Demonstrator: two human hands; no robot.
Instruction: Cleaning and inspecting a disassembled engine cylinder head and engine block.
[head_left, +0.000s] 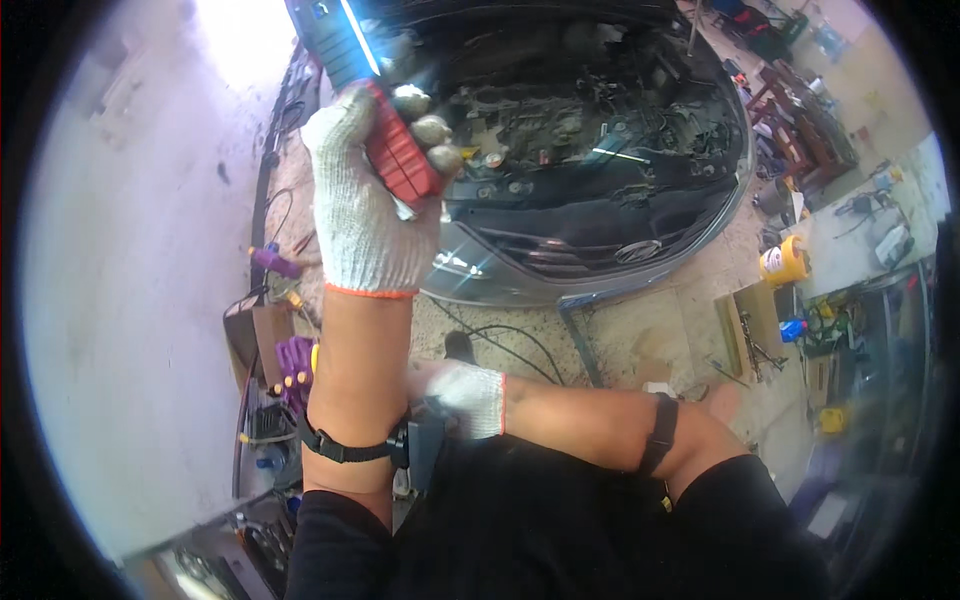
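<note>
Nearest, below a black shirt sleeve, a black strap (350,452) rings the left forearm, and the right arm crosses in toward it. The right hand (465,398), in a white knit glove, sits just above a dark grey box (426,452) beside that strap; its fingers are blurred and partly hidden by the left forearm, so I cannot tell whether they grip anything. The left hand (365,200), gloved too, is raised ahead with fingers and thumb wrapped around a red-handled lamp (405,155), whose lit end reaches the top edge of the view. Past the arms, a stretch of speckled floor (640,335) gives room before the car's grey bumper (510,287), though a black hose (520,335) curls over it. Leftward, the room narrows between the car's side and a white wall (150,260). Beyond the bumper lies the dark engine bay (570,130); rightward on the floor stand a cardboard box (757,310) and a yellow bucket (785,260).
</note>
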